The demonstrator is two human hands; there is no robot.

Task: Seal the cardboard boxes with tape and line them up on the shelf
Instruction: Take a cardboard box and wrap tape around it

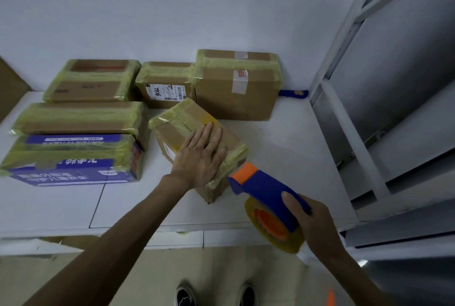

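Observation:
A small brown cardboard box wrapped in yellowish tape lies askew on the white shelf. My left hand presses flat on its top with straight fingers. My right hand grips a blue and orange tape dispenser carrying a yellow tape roll. The dispenser's orange nose sits at the box's near right corner.
Several taped boxes stand on the shelf: a blue printed one and a flat brown one at left, three more along the wall, the tallest at back right. A blue handle lies behind it. Grey metal shelving stands at right.

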